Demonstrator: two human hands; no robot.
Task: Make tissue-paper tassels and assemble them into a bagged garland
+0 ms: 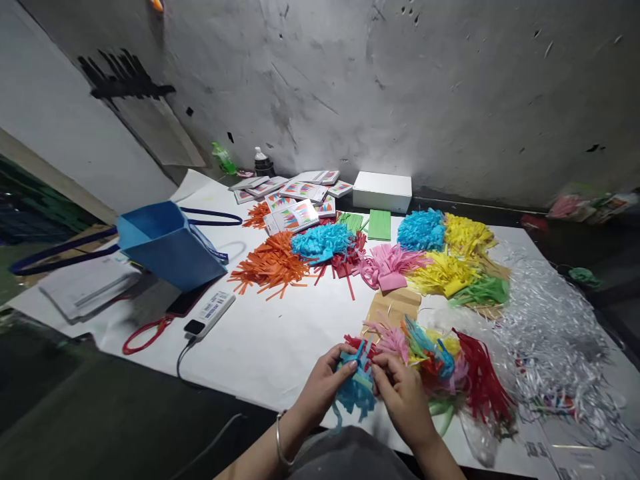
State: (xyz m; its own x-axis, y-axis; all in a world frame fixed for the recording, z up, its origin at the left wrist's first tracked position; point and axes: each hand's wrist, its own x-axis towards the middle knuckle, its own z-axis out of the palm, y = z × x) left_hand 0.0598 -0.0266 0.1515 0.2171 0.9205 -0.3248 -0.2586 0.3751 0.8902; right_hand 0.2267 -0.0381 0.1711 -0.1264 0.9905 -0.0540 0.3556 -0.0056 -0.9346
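While an open blue bag stood far left, my left hand pinched blue paper fringe near the front edge of the table; my right hand touched it, its grip unclear. White surface stretched leftward; colored fringe piles lay beyond, silver tinsel right.

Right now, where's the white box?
Head view, far edge of the table against the wall: the white box sits right of the printed booklets, just behind the flat green stack.
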